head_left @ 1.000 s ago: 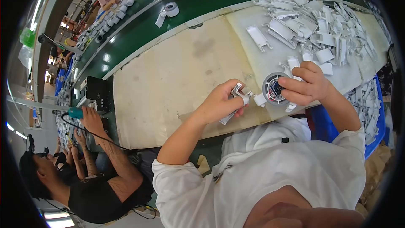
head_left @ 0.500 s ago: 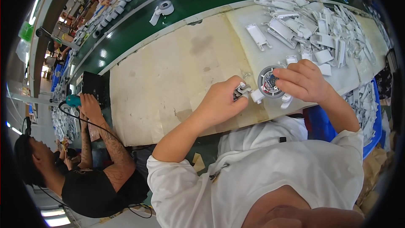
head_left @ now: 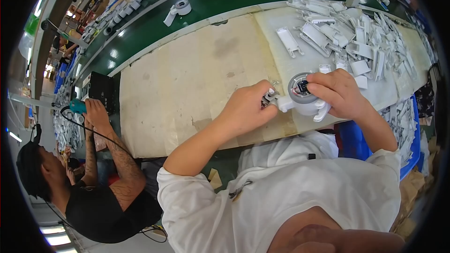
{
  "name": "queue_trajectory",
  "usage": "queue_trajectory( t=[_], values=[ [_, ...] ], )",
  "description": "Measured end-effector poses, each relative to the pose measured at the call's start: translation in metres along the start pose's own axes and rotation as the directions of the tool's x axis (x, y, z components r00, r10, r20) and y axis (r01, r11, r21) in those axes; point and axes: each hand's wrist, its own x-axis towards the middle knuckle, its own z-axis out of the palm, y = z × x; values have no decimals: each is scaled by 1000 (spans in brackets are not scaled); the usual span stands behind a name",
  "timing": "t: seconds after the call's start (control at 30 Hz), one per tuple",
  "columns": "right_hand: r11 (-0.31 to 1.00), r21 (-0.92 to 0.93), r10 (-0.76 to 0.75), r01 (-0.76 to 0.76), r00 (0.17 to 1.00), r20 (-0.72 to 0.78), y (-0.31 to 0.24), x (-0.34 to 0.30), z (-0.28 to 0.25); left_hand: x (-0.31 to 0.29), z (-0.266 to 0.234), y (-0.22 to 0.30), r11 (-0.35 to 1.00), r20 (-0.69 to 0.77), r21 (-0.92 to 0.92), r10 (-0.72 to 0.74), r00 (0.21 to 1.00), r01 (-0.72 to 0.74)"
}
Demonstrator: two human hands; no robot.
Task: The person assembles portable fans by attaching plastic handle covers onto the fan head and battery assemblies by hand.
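Over the right part of the work mat I have a round white housing (head_left: 307, 108) with a grey rim. Its open top shows a dark circuit board (head_left: 302, 87) and a thin red wire. My right hand (head_left: 338, 94) is closed at the housing's right side, fingertips at the board; the exact grip is partly hidden. A short white neck (head_left: 284, 103) sticks out to the left. My left hand (head_left: 248, 107) is closed around a small grey metal-looking piece (head_left: 268, 97) at the neck's end; its exact kind is unclear. A white prong (head_left: 321, 112) shows below my right fingers.
Many white plastic parts (head_left: 360, 49) lie heaped on the mat's far right. A blue bin (head_left: 413, 133) holds more at right. On the green belt (head_left: 211, 2) sits another white round unit (head_left: 178, 10). At left, a co-worker (head_left: 108, 197) holds a teal tool (head_left: 77, 106).
The housing has tilted, so its white side wall shows more and its open face less. My right hand has shifted with it. My left hand keeps its grip.
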Motion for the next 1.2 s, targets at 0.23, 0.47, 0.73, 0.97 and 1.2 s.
queue_trajectory(
  t=[0.23,0.47,0.73,0.97,1.2],
  values=[
    [938,243,193,-247,955,225,0,30,-7,4,4,-3,973,48,216,77,996,-85],
    [854,324,248,-408,865,437,8,42,-7,-2,-2,6,989,160,150,-29,987,5],
    [262,719,586,-643,698,411,20,43,25,1,13,-28,832,21,-550,-67,997,68],
    [699,390,639,-600,768,37,-18,38,40,0,3,-46,562,-213,-821,-137,967,-101],
    [866,71,500,-496,849,-169,-48,62,62,5,41,-34,220,-453,-888,-258,853,-405]
  ],
)
